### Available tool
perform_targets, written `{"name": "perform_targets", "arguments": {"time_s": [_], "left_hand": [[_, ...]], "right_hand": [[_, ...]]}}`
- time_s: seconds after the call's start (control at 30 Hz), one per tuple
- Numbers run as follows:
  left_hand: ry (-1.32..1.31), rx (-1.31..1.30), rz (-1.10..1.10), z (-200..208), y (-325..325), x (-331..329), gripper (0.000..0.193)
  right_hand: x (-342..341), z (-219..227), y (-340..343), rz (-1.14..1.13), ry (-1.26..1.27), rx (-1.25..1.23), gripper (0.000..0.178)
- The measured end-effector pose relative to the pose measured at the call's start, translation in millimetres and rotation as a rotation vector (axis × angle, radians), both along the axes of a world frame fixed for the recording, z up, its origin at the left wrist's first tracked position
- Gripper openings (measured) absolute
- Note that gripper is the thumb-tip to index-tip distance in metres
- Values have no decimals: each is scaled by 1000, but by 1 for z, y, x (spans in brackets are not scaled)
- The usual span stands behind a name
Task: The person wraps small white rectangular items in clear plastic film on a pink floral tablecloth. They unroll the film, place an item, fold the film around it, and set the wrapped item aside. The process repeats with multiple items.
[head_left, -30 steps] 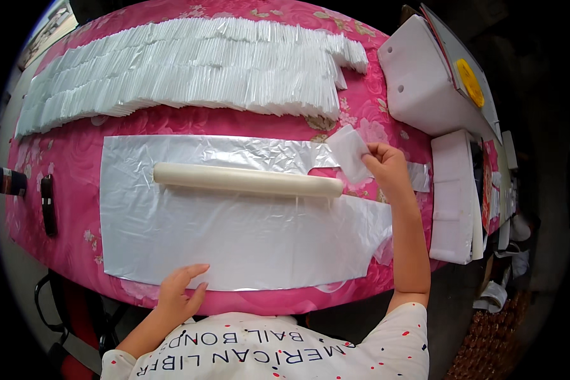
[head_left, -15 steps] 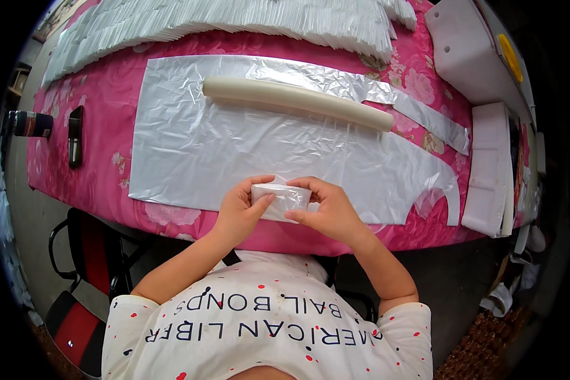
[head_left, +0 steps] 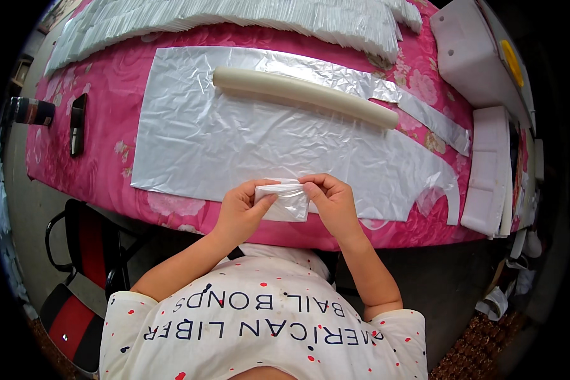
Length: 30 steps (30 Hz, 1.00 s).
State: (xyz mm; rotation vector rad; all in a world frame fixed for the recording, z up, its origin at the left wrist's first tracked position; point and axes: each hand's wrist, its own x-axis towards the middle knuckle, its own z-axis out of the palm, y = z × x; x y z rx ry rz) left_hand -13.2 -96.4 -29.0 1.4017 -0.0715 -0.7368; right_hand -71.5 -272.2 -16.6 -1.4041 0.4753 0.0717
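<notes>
A small folded packet of clear-white plastic film [head_left: 286, 205] is pinched between my two hands near the table's front edge. My left hand [head_left: 244, 204] grips its left side, thumb in front and fingers behind. At its upper right corner, my right hand [head_left: 330, 197] closes thumb and fingertips on the film. Beneath and beyond them lies a large flat plastic bag [head_left: 190, 139], silvery white and wrinkled, with cut-out handles toward the right. A cream-coloured roller tube [head_left: 304, 98] rests across the bag.
Rows of folded white plastic packets [head_left: 234, 19] fill the table's far side. White foam boxes [head_left: 487, 171] stand at the right edge. A dark phone [head_left: 77, 125] and a dark jar [head_left: 33, 111] sit at the left. Red-and-black chairs [head_left: 92, 240] are at lower left.
My right thumb has moved up from the packet's lower right edge to its upper right corner. The packet's top edge now looks more gathered. The large bag appears slightly shifted.
</notes>
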Motion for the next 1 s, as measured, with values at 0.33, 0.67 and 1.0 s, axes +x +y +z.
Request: {"name": "perform_targets", "arguments": {"time_s": [0.33,0.67,1.0], "left_hand": [[33,3,13,10,0,2,20],[189,-94,82,2,-1,4,18],[231,-54,25,-8,-7,13,23]], "right_hand": [[-1,7,22,-50,22,73,22],[-7,-3,11,1,77,265,17],[-9,-15,-8,32,106,288,18]]}}
